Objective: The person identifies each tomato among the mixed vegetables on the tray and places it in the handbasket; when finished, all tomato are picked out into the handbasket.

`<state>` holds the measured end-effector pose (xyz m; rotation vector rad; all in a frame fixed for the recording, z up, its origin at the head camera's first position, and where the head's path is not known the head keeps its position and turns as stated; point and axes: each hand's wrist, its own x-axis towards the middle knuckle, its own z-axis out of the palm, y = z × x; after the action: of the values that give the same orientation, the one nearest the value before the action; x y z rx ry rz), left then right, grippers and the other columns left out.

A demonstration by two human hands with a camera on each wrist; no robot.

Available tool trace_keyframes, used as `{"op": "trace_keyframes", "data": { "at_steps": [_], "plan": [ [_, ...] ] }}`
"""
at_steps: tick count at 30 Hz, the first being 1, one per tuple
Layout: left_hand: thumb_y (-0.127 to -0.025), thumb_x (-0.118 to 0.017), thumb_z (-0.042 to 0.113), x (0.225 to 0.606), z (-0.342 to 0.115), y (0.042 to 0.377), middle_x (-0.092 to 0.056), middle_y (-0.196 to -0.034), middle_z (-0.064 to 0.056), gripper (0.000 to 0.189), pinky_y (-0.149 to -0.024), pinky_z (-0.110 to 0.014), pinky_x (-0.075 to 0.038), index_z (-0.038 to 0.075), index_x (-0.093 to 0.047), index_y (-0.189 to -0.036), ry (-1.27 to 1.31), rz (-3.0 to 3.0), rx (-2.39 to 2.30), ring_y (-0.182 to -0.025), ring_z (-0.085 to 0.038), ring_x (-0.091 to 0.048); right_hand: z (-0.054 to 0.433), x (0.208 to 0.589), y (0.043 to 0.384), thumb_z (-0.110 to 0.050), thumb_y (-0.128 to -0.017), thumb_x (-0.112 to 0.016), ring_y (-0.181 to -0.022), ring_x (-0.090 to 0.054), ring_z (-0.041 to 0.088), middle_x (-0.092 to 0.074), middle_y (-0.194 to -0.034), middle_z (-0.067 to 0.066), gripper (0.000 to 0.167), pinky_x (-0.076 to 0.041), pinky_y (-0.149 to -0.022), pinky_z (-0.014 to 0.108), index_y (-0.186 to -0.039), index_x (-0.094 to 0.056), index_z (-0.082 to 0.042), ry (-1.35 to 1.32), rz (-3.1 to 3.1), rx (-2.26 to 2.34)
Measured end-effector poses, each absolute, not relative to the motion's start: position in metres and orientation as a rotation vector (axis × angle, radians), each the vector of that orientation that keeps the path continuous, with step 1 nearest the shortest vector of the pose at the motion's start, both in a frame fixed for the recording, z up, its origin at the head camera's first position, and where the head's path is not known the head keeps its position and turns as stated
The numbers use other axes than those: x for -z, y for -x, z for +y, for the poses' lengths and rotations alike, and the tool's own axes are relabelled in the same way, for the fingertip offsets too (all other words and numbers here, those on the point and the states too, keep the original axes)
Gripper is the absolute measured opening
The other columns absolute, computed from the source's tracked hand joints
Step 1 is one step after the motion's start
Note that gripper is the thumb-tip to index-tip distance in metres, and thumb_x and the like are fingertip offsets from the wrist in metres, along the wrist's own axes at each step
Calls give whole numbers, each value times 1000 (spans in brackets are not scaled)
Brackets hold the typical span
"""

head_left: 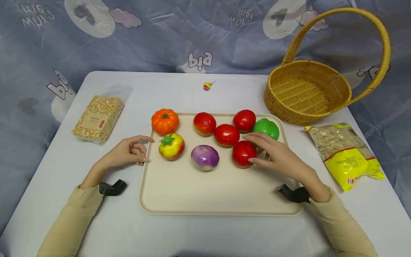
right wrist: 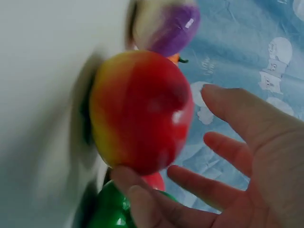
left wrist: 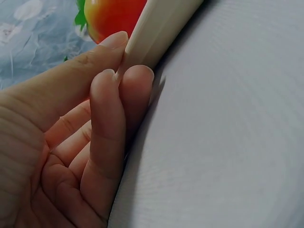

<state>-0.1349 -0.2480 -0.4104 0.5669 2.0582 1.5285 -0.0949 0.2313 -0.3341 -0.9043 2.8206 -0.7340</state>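
My left hand [head_left: 130,152] pinches the left rim of a beige tray [head_left: 221,200], thumb above and fingertips against the edge in the left wrist view. Over the tray's right side, my right hand [head_left: 279,157] spreads its fingers around a red toy tomato [head_left: 243,154]. In the right wrist view that tomato [right wrist: 142,114] shows a yellow side; a finger touches its lower edge, while the thumb stands apart. Nearby lie several red toy tomatoes [head_left: 226,135], a green toy pepper [head_left: 267,129] partly behind my fingers, and a purple-and-white toy vegetable [head_left: 204,157].
An orange toy pumpkin [head_left: 165,121] and a yellow-red toy tomato [head_left: 171,146] occupy the tray's left. Behind its right corner stands a wicker basket [head_left: 273,96] with a tall handle. A yellow bag [head_left: 346,160], a grain pack [head_left: 99,117] and a lollipop [head_left: 207,86] lie around.
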Motion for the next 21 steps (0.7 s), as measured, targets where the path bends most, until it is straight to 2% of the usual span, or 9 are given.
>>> {"op": "trace_keyframes", "data": {
  "at_steps": [8, 12, 19, 21],
  "plan": [
    [-79, -72, 3, 409, -246, 133, -65, -77, -5, 64, -55, -29, -57, -7, -38, -132, -556, 2056, -1557, -57, -10, -63, 225, 345, 94, -36, -80, -73, -100, -56, 11, -45, -141, 4, 66, -52, -71, 25, -138, -45, -26, 872, 2805, 640],
    [-79, -73, 4, 410, -247, 134, -65, -78, -6, 65, -55, -30, -57, -7, -38, -133, -548, 2059, -1548, -58, -11, -64, 223, 348, 95, -36, -77, -76, -102, -59, 12, -44, -142, 4, 70, -53, -72, 25, -138, -44, -27, 885, 2805, 648],
    [-80, -72, 3, 413, -248, 133, -66, -79, -4, 65, -56, -30, -57, -7, -37, -133, -563, 2071, -1538, -59, -10, -64, 220, 354, 95, -34, -72, -81, -119, -53, 20, -46, -139, 3, 77, -53, -87, 38, -138, -44, -28, 904, 2811, 669],
    [-80, -72, 4, 412, -248, 132, -66, -79, -4, 65, -56, -30, -57, -6, -37, -133, -554, 2074, -1537, -59, -10, -64, 219, 355, 95, -35, -71, -81, -115, -56, 19, -47, -137, 2, 76, -54, -85, 37, -137, -45, -28, 902, 2818, 665]
  ]
}}
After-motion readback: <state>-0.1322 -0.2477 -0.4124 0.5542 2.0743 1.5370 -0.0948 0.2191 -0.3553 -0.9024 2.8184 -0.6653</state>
